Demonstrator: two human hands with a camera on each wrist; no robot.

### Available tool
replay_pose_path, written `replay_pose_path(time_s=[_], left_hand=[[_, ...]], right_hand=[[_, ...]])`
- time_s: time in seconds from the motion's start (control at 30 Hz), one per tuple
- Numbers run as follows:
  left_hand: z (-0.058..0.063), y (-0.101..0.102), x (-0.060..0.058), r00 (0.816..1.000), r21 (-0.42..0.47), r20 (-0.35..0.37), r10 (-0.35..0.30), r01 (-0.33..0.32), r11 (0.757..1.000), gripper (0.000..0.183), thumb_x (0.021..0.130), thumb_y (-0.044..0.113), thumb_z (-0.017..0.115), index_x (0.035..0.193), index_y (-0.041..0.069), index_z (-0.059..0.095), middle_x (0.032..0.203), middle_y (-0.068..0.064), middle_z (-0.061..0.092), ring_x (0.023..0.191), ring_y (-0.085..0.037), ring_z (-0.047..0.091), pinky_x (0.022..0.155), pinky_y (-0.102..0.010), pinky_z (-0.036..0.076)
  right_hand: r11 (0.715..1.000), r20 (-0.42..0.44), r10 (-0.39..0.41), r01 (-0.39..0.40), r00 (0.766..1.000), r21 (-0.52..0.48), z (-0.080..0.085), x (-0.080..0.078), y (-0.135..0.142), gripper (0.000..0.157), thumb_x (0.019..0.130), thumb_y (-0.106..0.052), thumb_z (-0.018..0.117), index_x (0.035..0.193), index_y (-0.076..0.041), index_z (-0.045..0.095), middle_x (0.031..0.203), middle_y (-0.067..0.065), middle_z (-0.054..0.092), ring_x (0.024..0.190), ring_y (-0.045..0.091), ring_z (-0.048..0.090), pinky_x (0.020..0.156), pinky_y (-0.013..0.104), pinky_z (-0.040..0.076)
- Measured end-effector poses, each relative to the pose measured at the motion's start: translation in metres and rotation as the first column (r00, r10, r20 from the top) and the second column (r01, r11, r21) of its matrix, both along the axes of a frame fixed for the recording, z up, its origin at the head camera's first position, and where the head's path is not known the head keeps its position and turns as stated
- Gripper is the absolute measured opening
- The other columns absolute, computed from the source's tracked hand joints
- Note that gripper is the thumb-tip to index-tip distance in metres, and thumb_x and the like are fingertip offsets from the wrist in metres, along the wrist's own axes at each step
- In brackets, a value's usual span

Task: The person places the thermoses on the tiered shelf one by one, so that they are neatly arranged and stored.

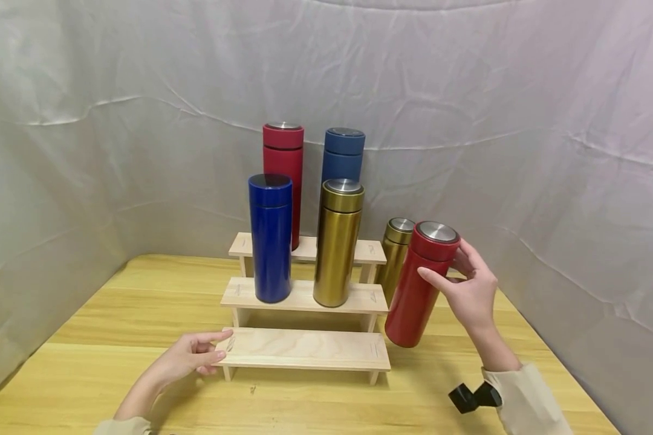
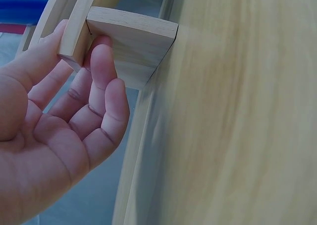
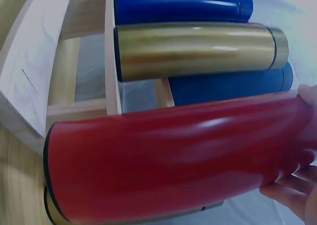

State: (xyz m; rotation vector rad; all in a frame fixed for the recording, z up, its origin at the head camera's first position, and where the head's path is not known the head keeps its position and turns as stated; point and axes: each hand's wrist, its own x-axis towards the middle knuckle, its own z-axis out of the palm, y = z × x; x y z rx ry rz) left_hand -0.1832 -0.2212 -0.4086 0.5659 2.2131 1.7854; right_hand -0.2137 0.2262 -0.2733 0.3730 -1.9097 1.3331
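My right hand (image 1: 473,287) grips a red thermos bottle (image 1: 413,302) near its lid, thumb on the near side. The bottle leans, its base just right of the lowest step of a three-step wooden stand (image 1: 305,349). In the right wrist view, the red bottle (image 3: 173,158) crosses in front of the stand, with fingers at its lid end. At the stand's left end, my left hand (image 1: 187,353) pinches the lowest board. Seen from the left wrist, the thumb lies on one face of the board (image 2: 78,34) and fingers on the other.
The middle step bears a glossy blue bottle (image 1: 272,248) and a gold bottle (image 1: 338,248). Behind them, on the top step, stand a red bottle (image 1: 283,163) and a matte blue bottle (image 1: 344,157). Another gold bottle (image 1: 394,254) stands right of the stand, partly hidden.
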Motion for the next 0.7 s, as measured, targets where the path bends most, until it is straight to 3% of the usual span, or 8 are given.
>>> replay_pose_path(time_s=[0.2, 0.7], left_hand=[[0.001, 0.000, 0.000, 1.000, 0.003, 0.001, 0.000, 0.000, 1.000, 0.052, 0.087, 0.009, 0.057, 0.129, -0.012, 0.033, 0.074, -0.007, 0.053, 0.064, -0.015, 0.057, 0.061, -0.028, 0.050], [0.000, 0.000, 0.000, 1.000, 0.014, 0.005, -0.007, 0.007, 1.000, 0.053, 0.087, 0.009, 0.057, 0.129, -0.013, 0.032, 0.074, -0.007, 0.053, 0.063, -0.014, 0.056, 0.059, -0.026, 0.049]], right_hand=[[1.000, -0.039, 0.012, -0.012, 0.999, 0.006, 0.001, 0.006, -0.004, 0.064, 0.063, 0.009, 0.075, 0.121, -0.002, 0.053, 0.095, -0.008, 0.062, 0.080, 0.008, 0.059, 0.059, 0.018, 0.050], [0.977, -0.062, 0.183, -0.188, 0.981, -0.100, 0.003, 0.017, -0.032, 0.064, 0.060, 0.016, 0.073, 0.119, 0.002, 0.053, 0.091, 0.000, 0.065, 0.079, 0.013, 0.061, 0.057, 0.020, 0.051]])
